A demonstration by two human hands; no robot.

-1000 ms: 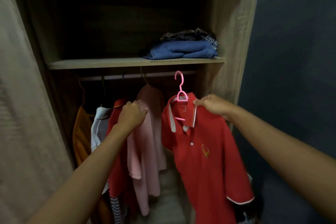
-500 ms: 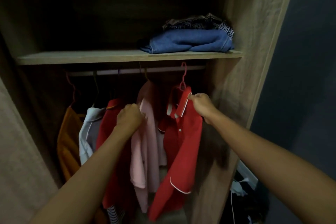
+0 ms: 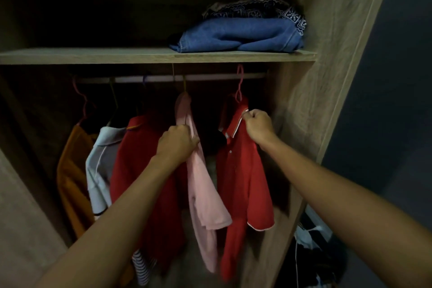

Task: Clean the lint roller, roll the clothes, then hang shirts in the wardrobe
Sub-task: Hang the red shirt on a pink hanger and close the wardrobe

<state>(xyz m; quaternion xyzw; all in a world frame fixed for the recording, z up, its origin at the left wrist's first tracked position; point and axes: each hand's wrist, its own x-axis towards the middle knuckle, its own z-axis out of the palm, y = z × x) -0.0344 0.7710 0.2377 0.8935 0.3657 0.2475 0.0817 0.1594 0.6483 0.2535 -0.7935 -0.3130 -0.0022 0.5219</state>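
A red polo shirt [image 3: 243, 170] with white trim hangs on a pink hanger [image 3: 239, 84], whose hook sits over the wardrobe rail [image 3: 210, 76] near the right wall. My right hand [image 3: 258, 127] pinches the shirt's collar at the shoulder. My left hand [image 3: 176, 144] grips the pink shirt [image 3: 205, 189] hanging just to the left and holds it aside. A dark gap shows between the two shirts.
Further left on the rail hang another red shirt [image 3: 142, 170], a pale grey shirt [image 3: 100, 166] and an orange one [image 3: 70, 177]. Folded blue jeans [image 3: 238, 35] under a patterned cloth [image 3: 257, 8] lie on the shelf [image 3: 117, 56] above. Loose clothes [image 3: 311, 255] lie low outside the right wall.
The red polo went from held in front of the wardrobe to hanging on the rail, turned edge-on. My left hand stayed on the pink shirt. The view moved closer in.
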